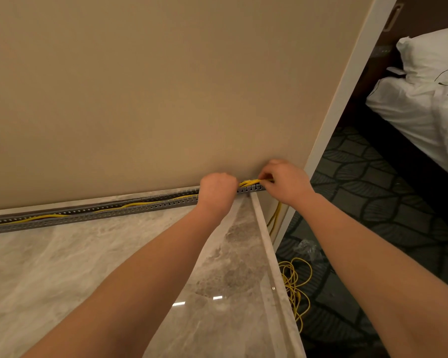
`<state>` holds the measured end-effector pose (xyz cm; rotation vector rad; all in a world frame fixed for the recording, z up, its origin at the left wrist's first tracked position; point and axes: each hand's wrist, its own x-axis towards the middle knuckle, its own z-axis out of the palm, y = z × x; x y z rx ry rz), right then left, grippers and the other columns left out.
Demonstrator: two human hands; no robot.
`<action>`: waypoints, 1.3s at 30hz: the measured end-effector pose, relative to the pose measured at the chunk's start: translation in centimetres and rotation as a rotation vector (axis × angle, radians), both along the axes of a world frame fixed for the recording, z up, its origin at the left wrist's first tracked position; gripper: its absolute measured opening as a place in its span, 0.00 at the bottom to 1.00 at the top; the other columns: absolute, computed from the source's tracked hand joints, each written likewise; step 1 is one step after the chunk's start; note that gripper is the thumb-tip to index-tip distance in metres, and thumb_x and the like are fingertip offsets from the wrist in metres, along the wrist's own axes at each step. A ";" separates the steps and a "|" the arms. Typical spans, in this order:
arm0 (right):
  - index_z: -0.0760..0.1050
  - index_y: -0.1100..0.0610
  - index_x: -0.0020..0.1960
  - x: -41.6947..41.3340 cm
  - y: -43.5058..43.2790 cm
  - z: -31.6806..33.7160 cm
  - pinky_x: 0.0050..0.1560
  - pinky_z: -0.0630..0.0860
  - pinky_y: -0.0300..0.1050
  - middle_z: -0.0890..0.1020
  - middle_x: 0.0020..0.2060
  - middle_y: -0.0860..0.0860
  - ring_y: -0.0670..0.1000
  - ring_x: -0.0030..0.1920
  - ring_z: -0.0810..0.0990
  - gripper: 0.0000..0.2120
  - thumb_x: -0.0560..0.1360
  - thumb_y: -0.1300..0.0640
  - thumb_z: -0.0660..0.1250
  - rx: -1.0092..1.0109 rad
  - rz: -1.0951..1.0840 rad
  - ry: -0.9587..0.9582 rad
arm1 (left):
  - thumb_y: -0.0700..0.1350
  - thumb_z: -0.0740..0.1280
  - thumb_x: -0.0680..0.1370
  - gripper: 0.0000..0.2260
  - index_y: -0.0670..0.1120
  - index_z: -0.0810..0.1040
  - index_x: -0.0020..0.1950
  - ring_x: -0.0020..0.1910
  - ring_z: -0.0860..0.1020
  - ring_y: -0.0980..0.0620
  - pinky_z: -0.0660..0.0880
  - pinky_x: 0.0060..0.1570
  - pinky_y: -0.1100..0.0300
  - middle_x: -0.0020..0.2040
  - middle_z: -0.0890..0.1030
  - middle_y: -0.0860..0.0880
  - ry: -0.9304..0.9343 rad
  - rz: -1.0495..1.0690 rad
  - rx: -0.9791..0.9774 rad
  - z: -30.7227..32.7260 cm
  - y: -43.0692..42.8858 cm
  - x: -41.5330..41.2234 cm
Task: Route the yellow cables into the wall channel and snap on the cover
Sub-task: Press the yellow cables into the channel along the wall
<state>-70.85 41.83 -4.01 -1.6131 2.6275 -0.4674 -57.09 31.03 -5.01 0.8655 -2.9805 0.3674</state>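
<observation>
Two bare forearms reach across the marble counter (62,267) to the grey slotted channel (88,211) along the wall. Loose slack lies coiled on the carpet (373,202) at the right, so its weight could drag the run back out. At the channel's right end the left hand (217,188) is fisted down on the channel while the right hand (285,180) pinches the yellow cables (251,181), which arch above the slots; released unseated, they would likely spring up and block the cover, which is nowhere visible.
</observation>
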 end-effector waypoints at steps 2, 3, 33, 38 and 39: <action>0.83 0.53 0.48 0.2 -0.1 -0.1 0.41 0.71 0.45 0.80 0.46 0.50 0.52 0.50 0.77 0.09 0.76 0.50 0.66 0.015 -0.023 -0.013 | 0.42 0.66 0.78 0.05 0.46 0.82 0.50 0.48 0.82 0.44 0.67 0.36 0.58 0.48 0.83 0.46 0.011 -0.005 0.010 -0.1 -0.3 0.2; 0.83 0.53 0.47 0.3 -0.3 0.0 0.41 0.70 0.44 0.81 0.46 0.50 0.52 0.50 0.78 0.10 0.76 0.49 0.66 0.037 -0.050 -0.025 | 0.42 0.66 0.78 0.06 0.46 0.82 0.50 0.48 0.82 0.43 0.67 0.36 0.58 0.49 0.82 0.46 0.019 -0.008 0.011 -0.2 -0.4 0.2; 0.74 0.53 0.63 11.6 -2.1 2.1 0.57 0.77 0.53 0.79 0.60 0.57 0.60 0.61 0.78 0.19 0.73 0.54 0.62 0.150 -0.035 -0.058 | 0.40 0.63 0.77 0.18 0.49 0.78 0.66 0.65 0.76 0.49 0.73 0.63 0.56 0.65 0.80 0.49 0.377 0.124 0.645 1.0 -2.3 11.4; 0.72 0.50 0.68 17.1 -3.3 2.2 0.63 0.75 0.52 0.77 0.66 0.53 0.56 0.66 0.75 0.22 0.74 0.53 0.62 0.189 0.087 -0.121 | 0.43 0.62 0.79 0.16 0.51 0.78 0.65 0.62 0.78 0.51 0.75 0.60 0.55 0.62 0.81 0.52 0.369 0.226 0.653 0.9 -2.1 17.6; 0.72 0.50 0.68 18.4 -3.5 2.2 0.63 0.74 0.52 0.76 0.66 0.52 0.55 0.66 0.75 0.22 0.74 0.53 0.62 0.202 0.106 -0.130 | 0.43 0.62 0.79 0.15 0.51 0.79 0.64 0.61 0.79 0.51 0.76 0.60 0.55 0.61 0.82 0.52 0.366 0.250 0.661 0.8 -2.1 19.1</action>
